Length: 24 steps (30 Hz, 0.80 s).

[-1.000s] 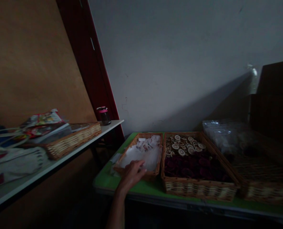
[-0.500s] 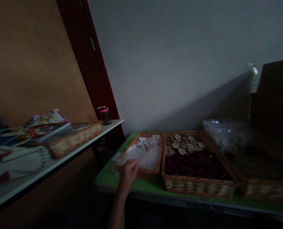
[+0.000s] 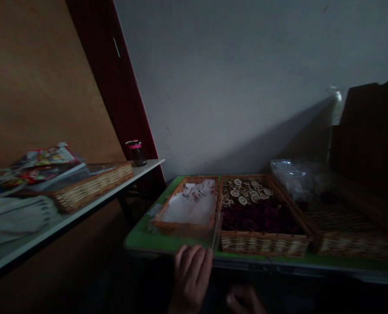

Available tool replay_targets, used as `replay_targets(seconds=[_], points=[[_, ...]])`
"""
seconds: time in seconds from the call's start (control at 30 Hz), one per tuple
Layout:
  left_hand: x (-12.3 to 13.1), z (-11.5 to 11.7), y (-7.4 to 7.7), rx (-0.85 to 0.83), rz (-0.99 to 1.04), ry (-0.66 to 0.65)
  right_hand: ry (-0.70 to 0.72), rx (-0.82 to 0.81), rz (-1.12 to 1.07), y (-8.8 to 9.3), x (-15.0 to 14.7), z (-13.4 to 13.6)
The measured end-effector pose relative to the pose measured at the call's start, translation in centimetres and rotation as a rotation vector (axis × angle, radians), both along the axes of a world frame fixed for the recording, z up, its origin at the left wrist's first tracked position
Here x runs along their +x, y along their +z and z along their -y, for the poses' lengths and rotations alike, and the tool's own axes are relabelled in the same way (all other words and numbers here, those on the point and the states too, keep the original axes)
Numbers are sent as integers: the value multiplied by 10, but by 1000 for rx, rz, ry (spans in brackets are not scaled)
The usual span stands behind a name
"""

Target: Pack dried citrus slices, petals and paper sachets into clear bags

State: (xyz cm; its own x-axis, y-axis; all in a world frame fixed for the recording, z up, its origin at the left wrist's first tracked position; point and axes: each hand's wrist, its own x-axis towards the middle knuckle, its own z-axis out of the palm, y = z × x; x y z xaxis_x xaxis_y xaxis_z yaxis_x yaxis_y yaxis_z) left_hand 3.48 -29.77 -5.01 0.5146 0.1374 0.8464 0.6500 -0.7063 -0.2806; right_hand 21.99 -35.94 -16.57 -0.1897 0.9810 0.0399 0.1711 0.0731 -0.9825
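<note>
Clear bag point(image 3: 215, 231), already out of the twelve-o'clock basket point(image 3: 181, 227), is pinched by left hand point(image 3: 192, 274); right hand's point(image 3: 243, 301) grip cannot be told.

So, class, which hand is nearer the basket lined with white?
Left. The left hand is just in front of the basket; the right hand is lower and further right.

The frame is dim and underexposed. Soft light washes the grey wall point(image 3: 246, 65) at upper centre, and a broad diagonal shadow darkens the right. The bottom edge is nearly black, where the left hand point(image 3: 190, 279) and its clear sheet point(image 3: 216, 231) blur. The left side smears and bows.
</note>
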Motion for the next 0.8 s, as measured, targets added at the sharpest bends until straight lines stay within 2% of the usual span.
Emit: replay_targets(seconds=[0.07,0.17,0.27,0.33,0.43,0.53,0.67,0.8], points=[[8,15,-11,14,5,-62,-75,4,-201,9,4,-6],[23,30,-30,12,62,-130,-123,78,-500,37,11,-7],[34,40,-46,4,76,-177,-139,95,-555,62,18,2],[39,46,-50,9,48,-194,-171,51,-542,69,23,8],[42,52,-52,-13,-17,-200,-213,-5,-512,69,29,14],[44,55,-54,-108,4,-220,-259,5,-466,65,37,17],[53,57,-60,-367,159,-278,-287,8,-388,60,46,20],[65,61,-57,-603,388,-326,-284,-47,-307,54,49,24]])
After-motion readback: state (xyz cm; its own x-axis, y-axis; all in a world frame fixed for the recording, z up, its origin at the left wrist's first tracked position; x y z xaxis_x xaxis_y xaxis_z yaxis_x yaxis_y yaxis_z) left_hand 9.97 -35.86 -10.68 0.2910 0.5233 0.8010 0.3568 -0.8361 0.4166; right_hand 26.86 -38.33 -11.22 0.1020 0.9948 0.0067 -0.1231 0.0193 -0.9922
